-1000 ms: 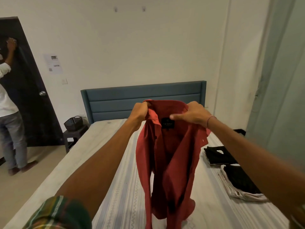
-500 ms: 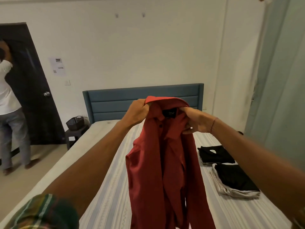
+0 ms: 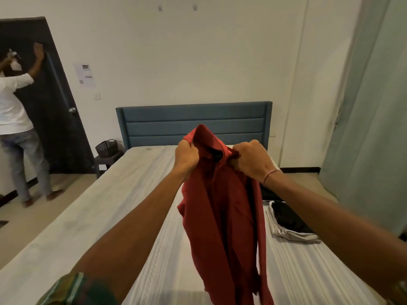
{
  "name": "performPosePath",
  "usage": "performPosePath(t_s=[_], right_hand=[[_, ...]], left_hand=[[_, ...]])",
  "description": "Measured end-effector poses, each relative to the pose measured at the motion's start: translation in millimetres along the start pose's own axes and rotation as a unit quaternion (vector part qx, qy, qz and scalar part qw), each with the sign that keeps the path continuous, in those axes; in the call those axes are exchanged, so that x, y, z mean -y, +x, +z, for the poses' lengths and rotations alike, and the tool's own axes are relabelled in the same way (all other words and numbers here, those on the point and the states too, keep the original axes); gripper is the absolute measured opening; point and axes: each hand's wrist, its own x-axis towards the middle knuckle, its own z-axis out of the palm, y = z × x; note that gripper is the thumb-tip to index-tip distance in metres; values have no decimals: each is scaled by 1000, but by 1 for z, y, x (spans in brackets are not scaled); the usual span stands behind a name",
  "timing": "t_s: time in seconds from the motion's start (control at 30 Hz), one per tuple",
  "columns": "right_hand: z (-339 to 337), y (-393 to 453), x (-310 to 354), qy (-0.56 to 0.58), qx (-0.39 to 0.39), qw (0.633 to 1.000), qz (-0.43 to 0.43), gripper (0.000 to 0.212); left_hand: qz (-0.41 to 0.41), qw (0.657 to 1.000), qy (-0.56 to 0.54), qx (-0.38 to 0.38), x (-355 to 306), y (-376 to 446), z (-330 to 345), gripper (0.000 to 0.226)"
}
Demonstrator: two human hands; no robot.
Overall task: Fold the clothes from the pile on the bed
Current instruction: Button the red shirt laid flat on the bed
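Gripped at the collar by the left hand and the right hand, now drawn closer together than a second ago, the red shirt is held up above the bed, its front narrowed and not yet spread for folding

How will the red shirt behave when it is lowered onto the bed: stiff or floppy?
Probably floppy: the red shirt hangs limp in long folds from the left hand and right hand. It seems light, since a grip at the collar carries it. It will likely crumple on the bed unless spread.
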Motion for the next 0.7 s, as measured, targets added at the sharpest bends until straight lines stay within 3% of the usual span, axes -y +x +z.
performPosePath(t_s=[0.1,0.17,0.23,0.33,0.43,0.5,0.57,0.63,0.7], right_hand=[[-3,-15,-1,-28,-48,998,3,46],[-5,-19,-10,-48,-93,994,14,48],[-6,-25,-23,-51,-126,990,29,47],[-5,-30,-39,33,-119,992,34,28],[-6,-36,-43,148,-73,986,26,24],[-7,-43,-42,146,-88,985,-13,36],[-14,-50,-43,98,-96,986,-91,53],[-24,-52,-41,49,-108,977,-180,56],[-30,-48,-39,41,-102,973,-204,59]], left_hand=[[37,999,-24,22,-9,-19,8,45],[58,994,-45,81,-13,-23,6,40],[119,979,57,154,-13,-24,-7,39],[258,896,286,223,-14,-20,-24,63],[364,785,470,172,-21,-21,-31,74],[417,748,499,133,-22,-23,-38,74],[420,766,473,116,-22,-25,-49,78],[390,810,427,92,-25,-32,-55,82],[357,848,388,60,-25,-39,-54,90]])
